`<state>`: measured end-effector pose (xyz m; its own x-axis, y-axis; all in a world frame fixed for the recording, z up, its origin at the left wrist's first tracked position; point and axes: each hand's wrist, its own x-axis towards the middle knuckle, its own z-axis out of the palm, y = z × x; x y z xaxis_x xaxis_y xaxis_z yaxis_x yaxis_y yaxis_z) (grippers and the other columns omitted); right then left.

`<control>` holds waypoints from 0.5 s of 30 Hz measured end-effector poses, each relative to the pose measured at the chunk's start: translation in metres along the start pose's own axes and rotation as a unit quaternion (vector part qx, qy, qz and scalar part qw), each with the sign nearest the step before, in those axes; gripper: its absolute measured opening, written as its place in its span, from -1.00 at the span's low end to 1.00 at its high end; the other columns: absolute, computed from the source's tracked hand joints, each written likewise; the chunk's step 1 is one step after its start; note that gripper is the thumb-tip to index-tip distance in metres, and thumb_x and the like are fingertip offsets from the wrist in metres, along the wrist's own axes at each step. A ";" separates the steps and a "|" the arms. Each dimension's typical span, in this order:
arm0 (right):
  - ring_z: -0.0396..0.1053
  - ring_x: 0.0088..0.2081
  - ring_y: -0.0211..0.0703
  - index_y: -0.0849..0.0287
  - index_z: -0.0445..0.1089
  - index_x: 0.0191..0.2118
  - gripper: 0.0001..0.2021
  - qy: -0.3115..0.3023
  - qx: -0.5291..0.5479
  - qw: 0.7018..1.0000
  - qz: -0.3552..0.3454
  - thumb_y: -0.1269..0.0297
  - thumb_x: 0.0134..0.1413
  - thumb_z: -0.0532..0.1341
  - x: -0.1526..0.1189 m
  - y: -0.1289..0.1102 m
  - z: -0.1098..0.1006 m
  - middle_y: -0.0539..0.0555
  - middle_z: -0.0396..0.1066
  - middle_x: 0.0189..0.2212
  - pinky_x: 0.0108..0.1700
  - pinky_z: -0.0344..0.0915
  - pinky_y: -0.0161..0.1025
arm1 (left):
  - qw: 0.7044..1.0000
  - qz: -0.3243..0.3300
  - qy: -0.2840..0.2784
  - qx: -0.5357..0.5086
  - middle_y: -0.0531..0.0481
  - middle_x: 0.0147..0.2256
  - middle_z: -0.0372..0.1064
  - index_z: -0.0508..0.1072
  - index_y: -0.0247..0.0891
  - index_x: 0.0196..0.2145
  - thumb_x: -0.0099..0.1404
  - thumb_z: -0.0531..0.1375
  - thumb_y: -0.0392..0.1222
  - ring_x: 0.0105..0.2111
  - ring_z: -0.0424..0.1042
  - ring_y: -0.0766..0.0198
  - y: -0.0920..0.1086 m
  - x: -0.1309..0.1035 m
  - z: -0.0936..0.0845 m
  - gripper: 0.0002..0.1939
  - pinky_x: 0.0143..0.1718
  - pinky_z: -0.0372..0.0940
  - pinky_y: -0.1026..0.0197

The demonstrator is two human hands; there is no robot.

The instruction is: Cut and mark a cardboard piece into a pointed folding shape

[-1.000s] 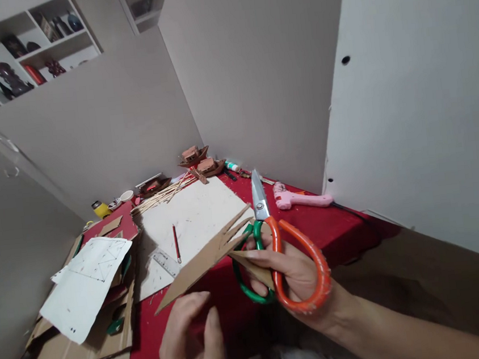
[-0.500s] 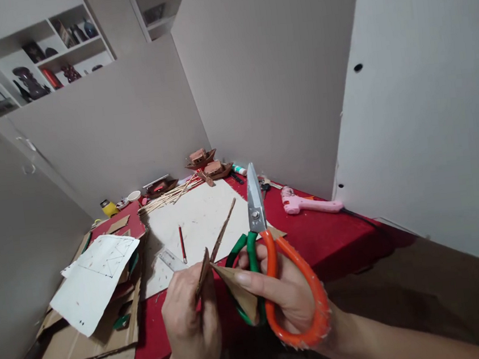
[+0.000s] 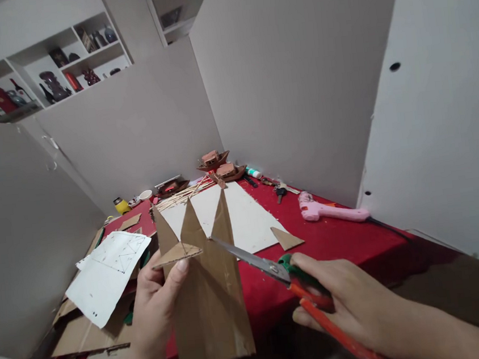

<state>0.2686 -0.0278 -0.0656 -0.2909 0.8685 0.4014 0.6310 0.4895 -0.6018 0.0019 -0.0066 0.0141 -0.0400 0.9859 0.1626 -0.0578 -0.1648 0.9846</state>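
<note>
My left hand (image 3: 154,308) grips a brown cardboard piece (image 3: 209,302) by its left side, thumb in front. Its top edge is cut into pointed peaks with V-shaped notches. A small cardboard triangle (image 3: 174,256) sits under my left thumb; whether it is loose or a folded flap I cannot tell. My right hand (image 3: 342,300) is closed on scissors (image 3: 270,267) with green and orange handles. Their blades look closed, and the tip is at the bottom of the right notch. Another cut cardboard triangle (image 3: 287,238) lies on the table to the right.
White board (image 3: 252,218) lies on the red-covered table (image 3: 274,313). A pink glue gun (image 3: 332,212) is at right, with keys (image 3: 281,191) nearby. Model boats (image 3: 225,172) and thin sticks (image 3: 181,196) are behind. Marked paper (image 3: 108,279) tops stacked cardboard (image 3: 88,335) at left.
The cardboard has turned from edge-on to face me. My right hand has moved right and down, and the scissors have swung from pointing up to pointing left at the notch.
</note>
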 end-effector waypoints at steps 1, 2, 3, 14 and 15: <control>0.14 -0.62 -0.26 0.04 0.09 -0.42 -0.66 0.006 -0.051 0.999 -0.018 0.16 0.01 0.33 0.002 0.001 -0.005 -0.14 0.27 -0.61 -0.57 0.02 -0.31 | 1.000 -0.020 -0.004 -0.006 -0.09 -0.40 0.59 0.61 -0.26 -0.31 0.04 0.43 -0.05 -0.38 0.56 0.09 0.002 -0.001 0.002 -0.71 -0.35 0.42 0.18; 0.23 -0.59 -0.22 0.05 0.14 -0.38 -0.69 0.016 -0.091 0.995 -0.039 0.13 0.02 0.33 0.003 0.003 -0.009 -0.09 0.35 -0.56 -0.55 0.07 -0.30 | 0.999 -0.035 -0.008 -0.007 -0.08 -0.41 0.59 0.60 -0.25 -0.32 0.04 0.43 -0.05 -0.42 0.56 0.11 0.003 -0.002 0.005 -0.72 -0.38 0.41 0.19; 0.32 -0.55 -0.18 0.07 0.19 -0.33 -0.71 0.028 -0.122 0.990 -0.062 0.09 0.04 0.33 0.006 0.004 -0.014 -0.03 0.42 -0.49 -0.53 0.13 -0.29 | 0.999 -0.044 -0.010 -0.006 -0.07 -0.42 0.59 0.60 -0.25 -0.32 0.04 0.43 -0.06 -0.44 0.55 0.12 0.004 -0.004 0.008 -0.72 -0.40 0.41 0.20; 0.42 -0.54 -0.09 0.09 0.24 -0.45 -0.74 0.080 -0.291 0.943 -0.140 0.08 0.12 0.22 0.026 0.009 -0.031 0.02 0.42 -0.57 -0.50 0.13 -0.22 | 0.998 -0.047 -0.047 0.022 -0.12 -0.31 0.60 0.59 -0.27 -0.20 0.07 0.41 -0.06 -0.39 0.56 0.11 -0.008 0.000 0.012 -0.64 -0.33 0.43 0.16; 0.41 -0.55 -0.10 0.10 0.23 -0.45 -0.74 0.082 -0.295 0.941 -0.146 0.07 0.12 0.22 0.027 0.010 -0.031 0.01 0.41 -0.57 -0.50 0.12 -0.22 | 0.997 -0.050 -0.058 0.022 -0.12 -0.30 0.60 0.58 -0.27 -0.17 0.09 0.40 -0.06 -0.38 0.56 0.11 -0.009 0.001 0.012 -0.64 -0.33 0.43 0.16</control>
<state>0.2890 -0.0022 -0.0393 -0.4300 0.6562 0.6201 0.8443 0.5356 0.0187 0.0142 -0.0038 0.0059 0.0798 0.9945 0.0681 -0.0109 -0.0674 0.9977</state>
